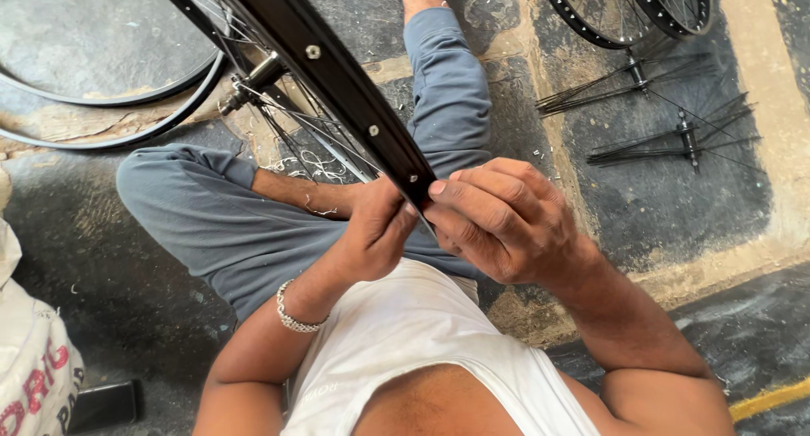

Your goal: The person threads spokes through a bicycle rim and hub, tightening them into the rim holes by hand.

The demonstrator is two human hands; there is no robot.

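Note:
A black bicycle wheel rim [337,73] with thin metal spokes [295,119] and a silver hub [253,77] slants from the top centre down to my hands. My left hand [375,233] pinches the rim's near end from the left, fingers curled around it. From the right, my right hand [506,221] closes on the same end, fingertips pressed against the rim's edge. I sit cross-legged on the floor in grey trousers [228,225] and a white vest [405,343]. A silver bracelet [295,318] circles my left wrist.
Bare black rims [110,107] lie on the floor at the upper left. More wheels [624,14] and two hubs with loose spokes [666,119] lie at the upper right. A white printed sack [34,360] and a dark flat phone-like object [105,405] rest at the lower left.

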